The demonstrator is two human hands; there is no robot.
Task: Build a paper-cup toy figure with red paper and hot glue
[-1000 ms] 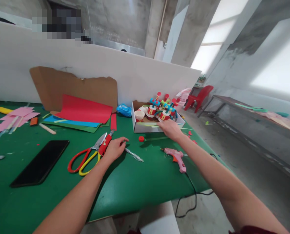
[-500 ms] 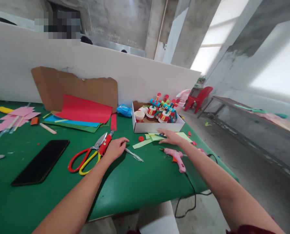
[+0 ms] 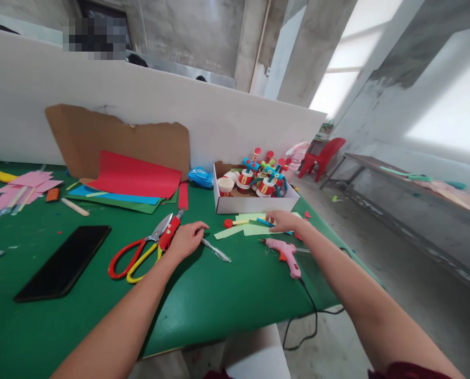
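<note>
My left hand (image 3: 187, 240) rests on the green table with its fingers loosely apart, holding nothing that I can see. Its thumb is beside the end of a clear pen (image 3: 217, 250). Just left of it lie a red utility knife (image 3: 170, 231) and scissors (image 3: 138, 260) with one red and one yellow handle. My right hand (image 3: 284, 220) is lowered over pale green paper strips (image 3: 254, 230), its fingers closed around the middle of a thin blue strip (image 3: 264, 222). A red paper roll (image 3: 228, 223) with a yellow strip lies to its left. A pink glue gun (image 3: 284, 255) lies just below it.
A white box (image 3: 258, 204) holds paper cups and colourful paper figures. At left are a black phone or tablet (image 3: 63, 263), pink paper (image 3: 33, 181) and a red sheet (image 3: 136, 176) before brown cardboard (image 3: 120, 134). The glue gun's cord (image 3: 316, 321) hangs over the table edge.
My right hand has shifted slightly right over the paper strips, and more of the blue strip shows beneath its fingers. My left hand stays by the pen. The view has moved slightly.
</note>
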